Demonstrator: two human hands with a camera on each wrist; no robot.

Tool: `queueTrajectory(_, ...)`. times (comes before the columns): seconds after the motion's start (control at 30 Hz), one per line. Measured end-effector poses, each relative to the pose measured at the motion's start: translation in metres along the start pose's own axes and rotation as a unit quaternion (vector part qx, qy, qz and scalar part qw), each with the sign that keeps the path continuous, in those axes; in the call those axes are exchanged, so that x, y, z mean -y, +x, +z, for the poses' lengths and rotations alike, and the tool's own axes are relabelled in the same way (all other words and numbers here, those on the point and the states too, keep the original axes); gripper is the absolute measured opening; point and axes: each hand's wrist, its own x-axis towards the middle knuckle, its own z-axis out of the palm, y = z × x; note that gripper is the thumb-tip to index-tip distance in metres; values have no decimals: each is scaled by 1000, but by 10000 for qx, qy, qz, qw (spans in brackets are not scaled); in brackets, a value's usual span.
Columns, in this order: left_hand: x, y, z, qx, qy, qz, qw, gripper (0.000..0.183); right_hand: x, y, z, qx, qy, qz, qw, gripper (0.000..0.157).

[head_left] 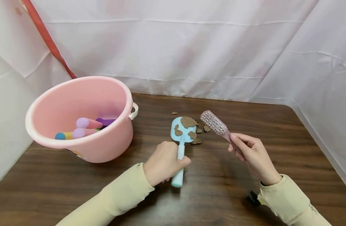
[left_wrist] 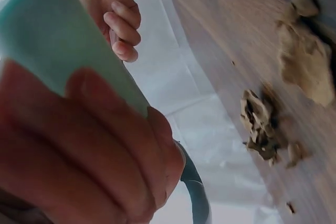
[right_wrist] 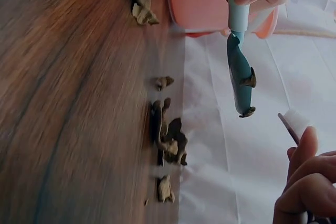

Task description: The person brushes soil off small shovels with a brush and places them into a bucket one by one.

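My left hand (head_left: 165,161) grips the pale blue handle of a small shovel (head_left: 183,139), its fingers wrapped round it in the left wrist view. Several flat brown pieces (head_left: 188,121) lie on the shovel's blade, which hangs above the table in the right wrist view. To the right, my right hand (head_left: 253,152) holds a pink-handled brush (head_left: 214,123) by its handle, with the clear bristles facing up in the head view. The brush head is apart from the shovel. More brown pieces (right_wrist: 169,142) lie on the table below the blade.
A pink bucket (head_left: 116,147) with a white handle bracket stands on the left of the brown wood table (head_left: 288,141). Inside it are pink, lilac, yellow and purple handles (head_left: 89,122). White curtains (head_left: 173,50) hang behind and at both sides.
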Motion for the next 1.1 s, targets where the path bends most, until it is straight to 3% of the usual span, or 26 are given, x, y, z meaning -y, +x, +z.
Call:
queueTrajectory(0.23, 8, 2, 4, -164, -110, 105, 9998, 33, -1, 2, 2, -33, -105, -50, 9999, 21)
queueTrajectory(0.47, 10, 2, 3, -541, 305, 447, 9971, 40, -2, 1, 3, -65, -47, 16, 10000, 23)
queueTrajectory(0.63, 10, 2, 4, -584, 367, 448, 9966, 39, -1, 0, 3, -112, -101, -23, 9999, 23)
queueTrajectory(1.1, 11, 3, 4, -676, 530, 562, 9947, 42, 0, 0, 6, 13, -586, -630, 9963, 25)
